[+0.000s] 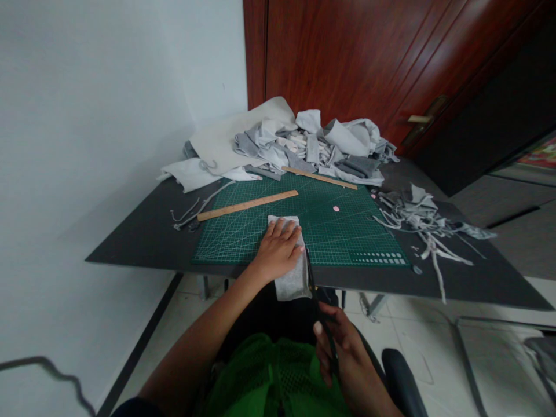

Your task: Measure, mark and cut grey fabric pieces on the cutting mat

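Note:
A folded strip of light grey fabric [292, 285] lies on the green cutting mat [347, 223], its near end hanging over the table's front edge. My left hand [281, 246] is spread flat on top of it, fingers pointing away from me. In my right hand [341, 341] is a pair of black scissors [313, 284], gripped by the handles below the table edge. The blades point up along the right side of the fabric. Whether they touch its edge I cannot tell.
Two wooden rulers [247, 205] [319, 177] lie on the mat. Behind them is a heap of grey and white fabric [304, 142]. Thin fabric scraps [419, 217] are piled at right on the dark table [143, 231], with a few strips [204, 205] at left. A black armrest [402, 379] is beside my right arm.

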### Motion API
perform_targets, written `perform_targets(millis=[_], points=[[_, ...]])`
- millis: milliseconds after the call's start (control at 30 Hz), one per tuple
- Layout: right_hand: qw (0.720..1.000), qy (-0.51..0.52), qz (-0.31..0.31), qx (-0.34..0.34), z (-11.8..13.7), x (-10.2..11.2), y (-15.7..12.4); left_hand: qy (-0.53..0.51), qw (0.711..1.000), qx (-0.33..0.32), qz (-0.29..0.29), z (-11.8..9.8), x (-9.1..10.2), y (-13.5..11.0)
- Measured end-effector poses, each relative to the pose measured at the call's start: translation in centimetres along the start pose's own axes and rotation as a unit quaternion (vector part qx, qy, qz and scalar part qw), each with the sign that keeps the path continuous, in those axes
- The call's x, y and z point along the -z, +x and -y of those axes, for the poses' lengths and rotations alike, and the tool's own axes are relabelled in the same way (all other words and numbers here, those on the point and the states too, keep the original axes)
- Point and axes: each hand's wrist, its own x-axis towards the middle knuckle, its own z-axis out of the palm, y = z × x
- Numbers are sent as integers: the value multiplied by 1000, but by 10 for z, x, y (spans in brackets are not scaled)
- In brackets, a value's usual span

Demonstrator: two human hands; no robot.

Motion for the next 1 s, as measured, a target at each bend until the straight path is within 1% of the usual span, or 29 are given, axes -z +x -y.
perform_targets(millis=[100, 167, 367, 733, 900, 1000], points=[[999, 31, -20, -34, 4, 0, 1, -3, 1000, 1, -5, 0, 0, -1], [998, 43, -27, -40, 6, 1, 2, -4, 1000, 1, -9, 0, -1, -1], [999, 31, -16, -28, 4, 3, 5, -3, 1000, 0, -7, 0, 0, 0], [1000, -11, 5, -4, 10, 0, 9, -3, 1000, 2, -7, -1, 2, 0], [1000, -7, 7, 10, 7, 2, 10, -2, 1000, -2, -2, 0, 1, 0], [1000, -5, 7, 5, 7, 2, 10, -5, 1000, -2, -4, 0, 0, 0]])
